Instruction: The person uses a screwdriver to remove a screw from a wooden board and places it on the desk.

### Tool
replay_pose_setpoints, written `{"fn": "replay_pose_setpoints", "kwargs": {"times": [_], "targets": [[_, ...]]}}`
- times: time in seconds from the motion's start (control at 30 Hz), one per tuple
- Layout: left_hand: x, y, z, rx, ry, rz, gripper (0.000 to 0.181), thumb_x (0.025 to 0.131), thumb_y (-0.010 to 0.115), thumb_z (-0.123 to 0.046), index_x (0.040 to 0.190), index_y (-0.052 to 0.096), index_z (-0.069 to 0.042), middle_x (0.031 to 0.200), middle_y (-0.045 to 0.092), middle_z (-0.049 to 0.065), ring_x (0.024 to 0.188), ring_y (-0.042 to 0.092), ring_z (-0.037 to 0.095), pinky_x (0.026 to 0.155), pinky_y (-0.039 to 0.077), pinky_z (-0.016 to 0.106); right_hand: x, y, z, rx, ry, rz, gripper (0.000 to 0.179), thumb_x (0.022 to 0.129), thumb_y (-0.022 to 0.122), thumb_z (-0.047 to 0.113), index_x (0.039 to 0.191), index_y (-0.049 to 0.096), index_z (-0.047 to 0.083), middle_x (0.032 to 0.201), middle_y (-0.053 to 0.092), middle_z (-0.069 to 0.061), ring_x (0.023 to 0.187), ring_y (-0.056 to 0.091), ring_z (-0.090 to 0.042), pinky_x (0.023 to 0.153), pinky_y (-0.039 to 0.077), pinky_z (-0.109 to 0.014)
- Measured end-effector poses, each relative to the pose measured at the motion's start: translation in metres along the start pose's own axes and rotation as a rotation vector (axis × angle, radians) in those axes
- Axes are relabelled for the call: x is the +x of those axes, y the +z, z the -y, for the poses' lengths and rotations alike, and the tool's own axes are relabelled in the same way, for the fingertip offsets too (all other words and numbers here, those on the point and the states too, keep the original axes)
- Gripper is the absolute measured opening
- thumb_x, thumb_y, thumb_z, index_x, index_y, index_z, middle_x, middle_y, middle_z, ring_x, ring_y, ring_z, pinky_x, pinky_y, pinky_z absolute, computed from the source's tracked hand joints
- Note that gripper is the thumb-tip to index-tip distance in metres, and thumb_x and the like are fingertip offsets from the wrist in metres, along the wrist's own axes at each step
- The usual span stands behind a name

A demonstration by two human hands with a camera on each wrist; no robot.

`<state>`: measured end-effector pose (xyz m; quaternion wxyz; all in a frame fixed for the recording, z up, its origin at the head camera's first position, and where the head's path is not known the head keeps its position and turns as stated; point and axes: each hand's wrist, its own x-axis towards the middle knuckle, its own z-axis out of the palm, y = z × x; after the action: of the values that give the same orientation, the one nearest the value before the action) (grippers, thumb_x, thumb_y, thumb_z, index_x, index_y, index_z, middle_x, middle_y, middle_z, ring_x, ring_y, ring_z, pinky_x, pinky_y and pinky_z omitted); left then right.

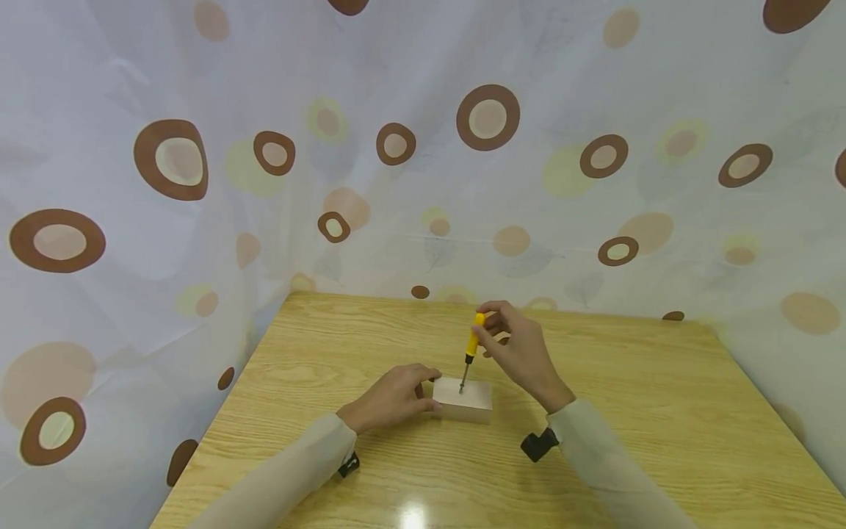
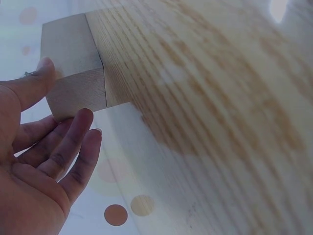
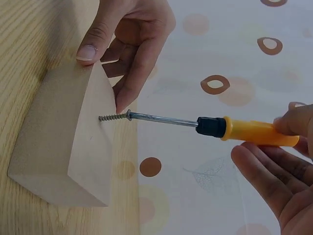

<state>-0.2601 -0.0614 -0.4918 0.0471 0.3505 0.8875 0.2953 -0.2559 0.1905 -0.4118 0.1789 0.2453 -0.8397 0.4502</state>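
A pale wooden block (image 1: 472, 408) lies on the table, its left end held between thumb and fingers of my left hand (image 1: 395, 397). In the right wrist view a screw (image 3: 112, 117) stands in the block's top face, much of its thread showing. The tip of a screwdriver (image 3: 166, 119) with a yellow handle and black collar meets the screw's head. My right hand (image 1: 522, 353) pinches the handle near its upper end, and the shaft leans slightly. The left wrist view shows the thumb and fingers on either side of the block's end (image 2: 73, 58).
The wood-grain table (image 1: 628, 411) extends to both sides of the block. A white curtain (image 1: 423, 191) with brown and beige spots hangs behind and along the sides. Black wrist devices (image 1: 540, 444) are worn at both sleeves.
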Motion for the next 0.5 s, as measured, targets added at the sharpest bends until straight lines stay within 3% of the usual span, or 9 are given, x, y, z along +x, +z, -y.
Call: {"fn": "replay_pose_setpoints", "kwargs": {"times": [0.23, 0.5], "targets": [[0.002, 0.001, 0.001, 0.007, 0.002, -0.003, 0.056, 0.094, 0.077, -0.036, 0.139, 0.063, -0.006, 0.129, 0.067, 0.004, 0.084, 0.06, 0.002, 0.07, 0.051, 0.019, 0.002, 0.0, 0.008, -0.063, -0.171, 0.015, 0.025, 0.092, 0.079, 0.015, 0.112, 0.065, 0.011, 0.085, 0.069, 0.003, 0.068, 0.068, -0.013, 0.057, 0.057, -0.024], [0.004, -0.001, -0.003, 0.039, 0.015, -0.005, 0.053, 0.094, 0.078, -0.034, 0.137, 0.065, -0.004, 0.121, 0.072, 0.002, 0.072, 0.058, 0.001, 0.062, 0.05, 0.02, 0.004, -0.01, 0.007, -0.03, -0.202, 0.105, 0.018, 0.093, 0.076, 0.011, 0.11, 0.07, 0.015, 0.094, 0.073, 0.005, 0.074, 0.071, -0.014, 0.069, 0.059, -0.029]]}}
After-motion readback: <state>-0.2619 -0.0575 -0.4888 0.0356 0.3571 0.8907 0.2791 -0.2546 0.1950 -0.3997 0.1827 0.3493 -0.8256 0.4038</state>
